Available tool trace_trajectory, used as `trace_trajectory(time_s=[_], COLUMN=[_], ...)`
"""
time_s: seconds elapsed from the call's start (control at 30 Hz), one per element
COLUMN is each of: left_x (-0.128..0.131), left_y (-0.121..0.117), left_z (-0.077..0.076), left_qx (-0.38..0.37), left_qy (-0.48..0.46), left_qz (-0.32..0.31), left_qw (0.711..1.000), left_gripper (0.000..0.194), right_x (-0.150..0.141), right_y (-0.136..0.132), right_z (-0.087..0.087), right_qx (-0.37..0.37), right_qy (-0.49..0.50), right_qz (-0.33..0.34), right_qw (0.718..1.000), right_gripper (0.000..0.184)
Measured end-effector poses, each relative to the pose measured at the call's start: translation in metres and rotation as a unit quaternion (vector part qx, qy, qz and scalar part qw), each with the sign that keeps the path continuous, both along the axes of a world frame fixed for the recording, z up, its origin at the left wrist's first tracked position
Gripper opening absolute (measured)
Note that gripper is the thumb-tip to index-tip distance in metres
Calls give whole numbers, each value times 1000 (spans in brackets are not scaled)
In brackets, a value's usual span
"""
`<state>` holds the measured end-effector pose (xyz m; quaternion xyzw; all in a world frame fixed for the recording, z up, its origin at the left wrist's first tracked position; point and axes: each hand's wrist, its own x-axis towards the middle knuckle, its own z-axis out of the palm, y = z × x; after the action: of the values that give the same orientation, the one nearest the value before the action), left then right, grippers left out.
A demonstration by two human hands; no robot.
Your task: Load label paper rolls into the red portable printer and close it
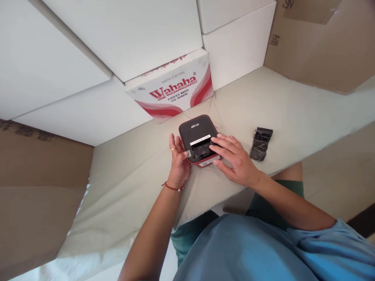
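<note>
A black label printer [197,132] with a red rim sits on the cloth-covered table [123,179] in front of me. A white strip lies across its top, and dark film shows in the slot at its front. My left hand [179,164] grips the printer's left front corner, thumb on a grey tab at the edge and fingers along the side. Over the right side rests my right hand [234,160], its fingers stretched out and apart, their tips touching the printer near the slot. A crumpled strip of black film [261,143] lies to the right, apart from both hands.
Behind the printer stands a white and red Wahaba-style printed water carton [175,91], with large white boxes [129,35] stacked around and above it. Brown cardboard boxes flank the table at left [41,203] and right [319,47]. The table's front edge runs close to my body.
</note>
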<state>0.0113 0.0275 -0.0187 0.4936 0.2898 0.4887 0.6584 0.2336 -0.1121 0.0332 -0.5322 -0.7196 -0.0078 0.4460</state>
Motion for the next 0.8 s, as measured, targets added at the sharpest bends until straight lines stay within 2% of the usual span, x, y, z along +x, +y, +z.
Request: trace_trajectory(time_s=[0.13,0.3,0.43,0.53,0.6,0.67,0.73,0.8], left_x=[4,7,9,11,12,12,12,13], left_y=[-2,1,4,5,5,6,6,7], left_z=[-4,-10,-16,-18,-17,-16,-16,-18], left_qx=[-3,27,51,48,44,44,46,51], left_qy=[-7,4,7,-12,-19,-17,-18,-23], left_qz=[19,35,36,47,43,37,32,30], left_qw=[1000,999,998,998,998,998,998,998], left_gripper=[89,88,89,88,88,88,88,87], right_x=[-1,-3,7,20,23,19,9,-2], right_y=[4,12,22,44,65,88,109,127], right_z=[2,3,20,50,72,89,95,91], right_qx=[8,12,7,-98,-194,-278,-325,-332], right_qy=[-22,-3,69,67,-23,-135,-207,-231], right_qz=[38,57,83,47,1,-30,-37,-30], right_qw=[999,998,994,992,981,951,922,914], right_gripper=[33,25,31,39,37,31,26,24])
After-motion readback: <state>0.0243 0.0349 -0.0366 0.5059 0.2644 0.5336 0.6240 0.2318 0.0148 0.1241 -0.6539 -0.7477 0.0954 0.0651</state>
